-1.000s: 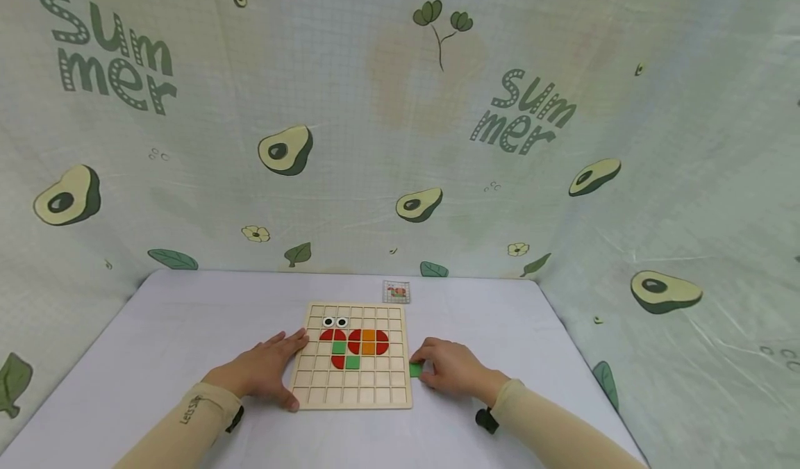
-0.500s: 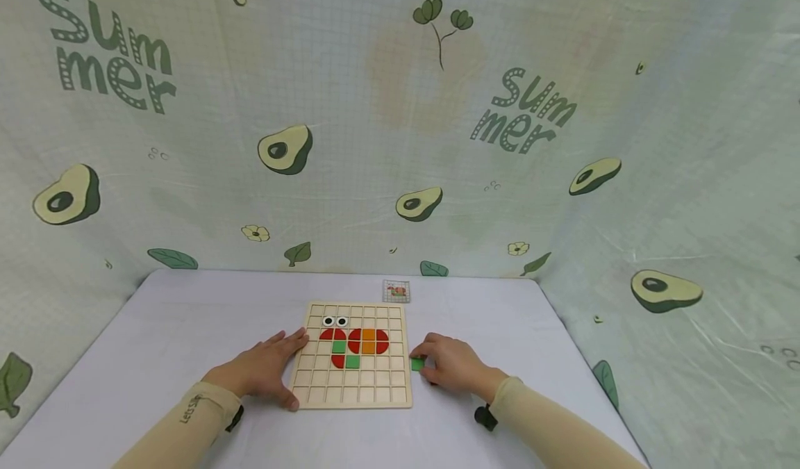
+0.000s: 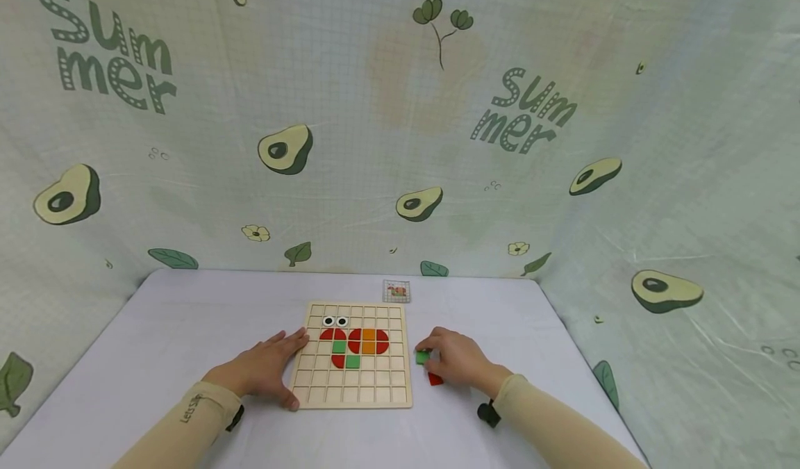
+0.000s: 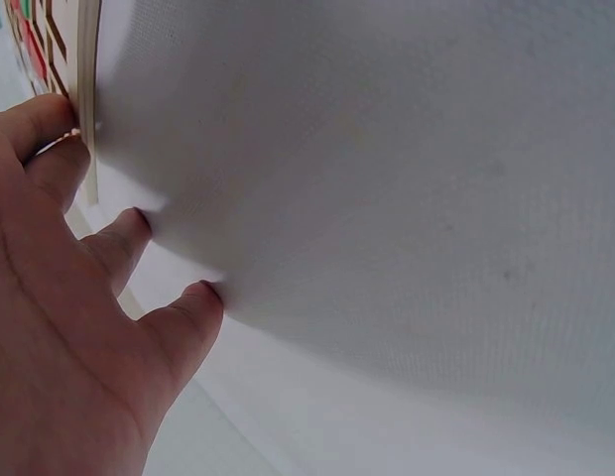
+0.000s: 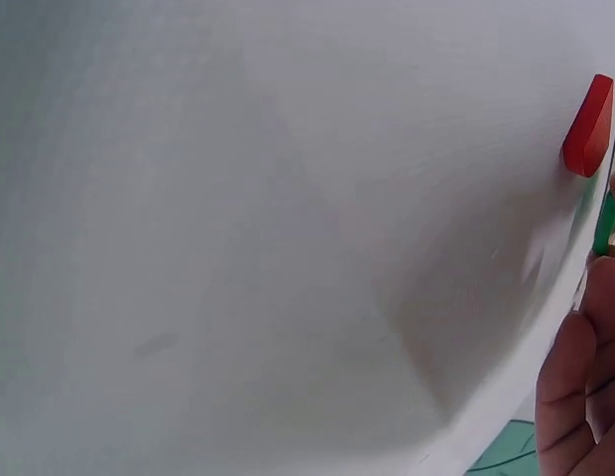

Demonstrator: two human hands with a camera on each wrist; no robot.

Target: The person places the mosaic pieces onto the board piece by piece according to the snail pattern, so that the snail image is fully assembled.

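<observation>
A wooden grid board lies on the table, with red, orange and green tiles and two eye pieces set in its cells. My left hand rests at its left edge, fingers spread. In the left wrist view the fingertips of that hand touch the board's side and the cloth. Right of the board my right hand pinches a green square tile between thumb and fingers. A red tile lies on the cloth by the thumb; it also shows in the right wrist view.
A small picture card with a gridded pattern lies behind the board. White cloth covers the table. A printed curtain encloses the back and sides.
My right hand has moved slightly right and away from the board's edge with the green tile. The red tile has come into view beneath it. The left hand has stayed in place.
</observation>
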